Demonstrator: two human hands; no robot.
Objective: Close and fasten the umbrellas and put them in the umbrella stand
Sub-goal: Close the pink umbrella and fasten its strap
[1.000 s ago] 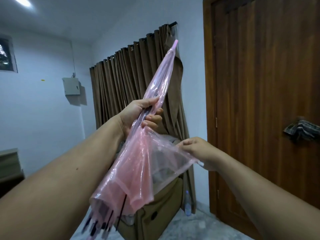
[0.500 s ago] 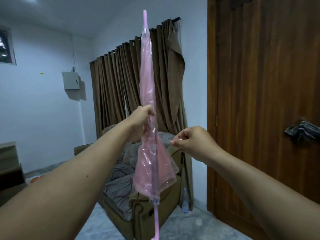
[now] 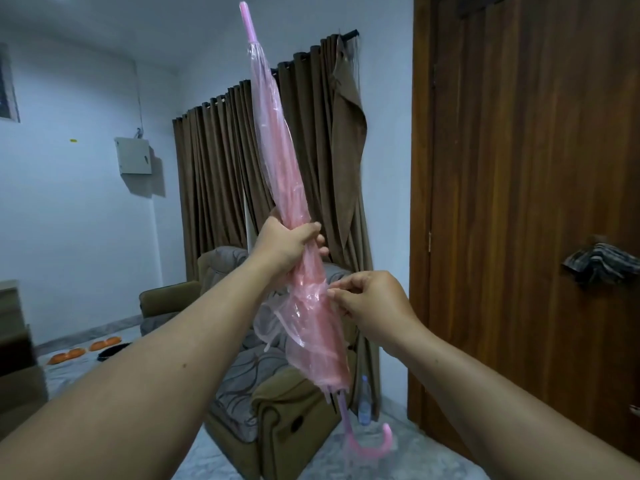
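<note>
An umbrella [image 3: 277, 168] stands nearly upright, tip up, between a left hand [image 3: 284, 244] above and right hand [image 3: 363, 303] below; armchair [image 3: 277, 410] and curtain [image 3: 221, 174] behind, door [image 3: 519, 202] right.

The left hand [image 3: 284, 244] wraps the pink umbrella [image 3: 277, 161] so its fingertips are mostly hidden behind the folds. The right hand [image 3: 367, 299] pinches at the plastic, but what sits between its fingertips is too small to tell. The armchair [image 3: 277, 420] is partly covered by both arms. The wooden door [image 3: 536, 202] is cut off by the right edge, and the window [image 3: 8, 88] by the left edge.
</note>
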